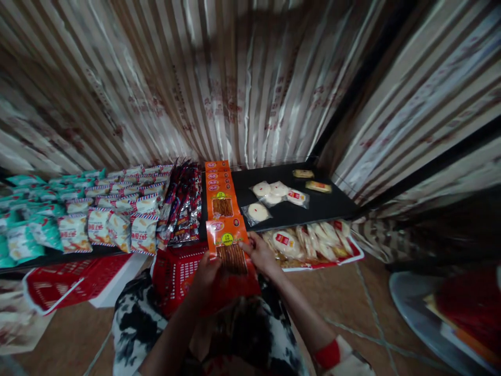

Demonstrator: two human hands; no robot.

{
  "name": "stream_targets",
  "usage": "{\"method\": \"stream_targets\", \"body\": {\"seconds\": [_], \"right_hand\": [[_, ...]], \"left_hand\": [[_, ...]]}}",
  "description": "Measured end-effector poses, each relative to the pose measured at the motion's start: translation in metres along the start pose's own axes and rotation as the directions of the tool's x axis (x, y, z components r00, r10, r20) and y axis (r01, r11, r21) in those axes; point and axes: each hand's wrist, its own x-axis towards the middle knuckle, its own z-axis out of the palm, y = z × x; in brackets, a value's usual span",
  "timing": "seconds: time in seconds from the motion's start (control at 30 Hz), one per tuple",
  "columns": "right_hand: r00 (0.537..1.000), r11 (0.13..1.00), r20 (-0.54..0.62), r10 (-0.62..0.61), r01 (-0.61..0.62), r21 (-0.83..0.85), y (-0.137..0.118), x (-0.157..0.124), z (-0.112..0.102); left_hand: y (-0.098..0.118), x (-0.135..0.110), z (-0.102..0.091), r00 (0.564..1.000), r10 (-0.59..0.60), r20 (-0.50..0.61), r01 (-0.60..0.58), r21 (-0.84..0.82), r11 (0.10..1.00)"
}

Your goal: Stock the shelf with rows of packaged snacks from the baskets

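Both of my hands hold one orange snack packet (230, 245) at the front edge of a black shelf (305, 209). My left hand (207, 277) grips its lower left side. My right hand (261, 254) pinches its right edge, fingers closed. The packet sits at the near end of a row of the same orange packets (219, 183) running back to the wall. Dark red foil packets (182, 201) stand just left of that row.
White and teal snack bags (97, 209) fill the shelf's left part. Clear packs of round white cakes (274, 196) lie on the right part, more in a red-edged box (313, 243) below. Red baskets (176, 271) (66, 284) sit on the floor. A striped curtain (235, 78) hangs behind.
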Motion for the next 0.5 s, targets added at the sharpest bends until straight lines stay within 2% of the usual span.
{"method": "stream_targets", "body": {"seconds": [0.1,0.2,0.27,0.37,0.5], "right_hand": [[0.996,0.996,-0.088,-0.019,0.010,-0.093,-0.013,0.029,-0.004],[0.992,0.979,-0.123,-0.031,0.005,-0.206,-0.027,0.060,-0.006],[0.991,0.962,-0.130,-0.024,-0.012,-0.272,-0.035,0.079,-0.006],[0.990,0.933,-0.140,-0.014,-0.038,-0.357,-0.040,0.102,-0.004],[0.992,0.888,-0.120,-0.033,-0.026,-0.460,-0.038,0.124,0.001]], "left_hand": [[0.014,0.030,0.017,0.988,0.099,-0.121,-0.095,0.042,0.995],[0.036,0.056,0.032,0.941,0.207,-0.266,-0.166,0.169,0.971],[0.052,0.070,0.039,0.917,0.253,-0.309,-0.166,0.282,0.945],[0.071,0.087,0.047,0.915,0.272,-0.297,-0.090,0.509,0.856],[0.082,0.102,0.054,0.932,0.281,-0.230,-0.002,0.771,0.636]]}}
